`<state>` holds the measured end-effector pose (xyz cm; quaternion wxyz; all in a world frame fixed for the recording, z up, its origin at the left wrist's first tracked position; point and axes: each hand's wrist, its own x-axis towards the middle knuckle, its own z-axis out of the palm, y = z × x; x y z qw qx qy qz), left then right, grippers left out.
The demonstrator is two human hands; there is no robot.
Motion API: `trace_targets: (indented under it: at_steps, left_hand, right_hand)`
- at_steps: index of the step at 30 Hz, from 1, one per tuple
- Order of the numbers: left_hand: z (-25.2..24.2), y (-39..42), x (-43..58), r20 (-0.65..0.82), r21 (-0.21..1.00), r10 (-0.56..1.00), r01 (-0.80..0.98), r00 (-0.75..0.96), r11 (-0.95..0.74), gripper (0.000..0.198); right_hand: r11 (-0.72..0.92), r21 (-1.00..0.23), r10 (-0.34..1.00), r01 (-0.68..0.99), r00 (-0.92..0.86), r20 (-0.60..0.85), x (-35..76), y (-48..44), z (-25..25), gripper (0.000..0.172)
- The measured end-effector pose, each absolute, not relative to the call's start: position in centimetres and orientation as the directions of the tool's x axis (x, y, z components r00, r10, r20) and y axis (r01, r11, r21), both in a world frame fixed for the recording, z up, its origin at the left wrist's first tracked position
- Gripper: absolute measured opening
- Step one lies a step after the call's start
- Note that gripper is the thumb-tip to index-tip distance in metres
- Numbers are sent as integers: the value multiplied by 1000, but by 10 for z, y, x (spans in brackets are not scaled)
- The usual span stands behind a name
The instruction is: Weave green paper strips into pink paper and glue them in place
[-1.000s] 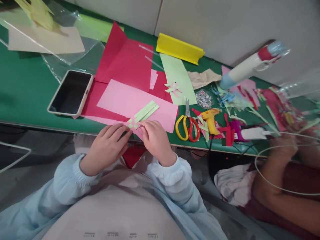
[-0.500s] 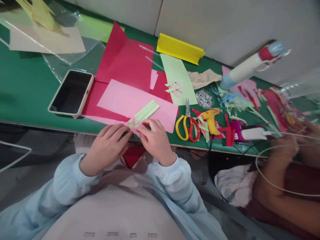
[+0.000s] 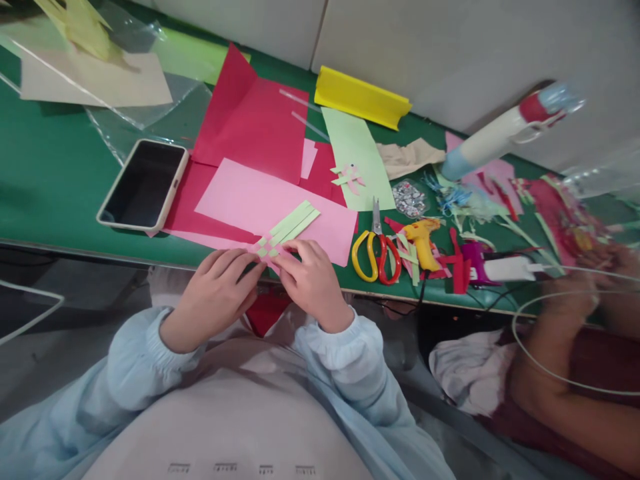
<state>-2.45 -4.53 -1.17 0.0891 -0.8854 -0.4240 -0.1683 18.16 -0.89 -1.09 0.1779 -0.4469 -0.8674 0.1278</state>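
Pink and light green paper strips (image 3: 295,223) are woven into a small checkered piece at the table's front edge. Their green ends stretch up and right over a pink paper sheet (image 3: 250,190). My left hand (image 3: 215,287) has its fingers bent together at the lower left of the weave, pinching it. From the right side, my right hand (image 3: 313,280) grips the weave between thumb and curled fingers. The fingers hide the lower part of the strips. Red paper (image 3: 253,127) lies beneath and behind the pink sheet.
Scissors (image 3: 376,257) and a yellow glue gun (image 3: 423,243) lie to the right, near a bag of googly eyes (image 3: 410,199). A phone (image 3: 143,185) rests at left. A bottle (image 3: 510,133) stands at back right. A co-worker's hands (image 3: 595,280) work at far right.
My hands and the woven strips stay almost in place. My right hand's fingers have shifted very slightly at the weave.
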Motion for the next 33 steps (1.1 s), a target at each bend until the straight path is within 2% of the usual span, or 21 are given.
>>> trace_targets:
  at_steps: [5,14,21,33]
  left_hand:
    - [-13,-44,-24,355,-18,730,785,584,-620,35]
    - [-13,-43,-23,338,18,750,793,568,-609,35]
    - [-12,-44,-23,349,-7,739,790,577,-613,34]
    - [-11,-44,-23,334,-7,743,789,581,-614,35]
  right_hand:
    - [571,-430,817,699,-531,223,183,-7,-14,27]
    - [560,-447,826,697,-514,232,182,-7,-11,28]
    - [468,-327,883,821,-434,176,180,-8,-5,27]
    - [467,-300,884,832,-426,194,183,-5,-9,34]
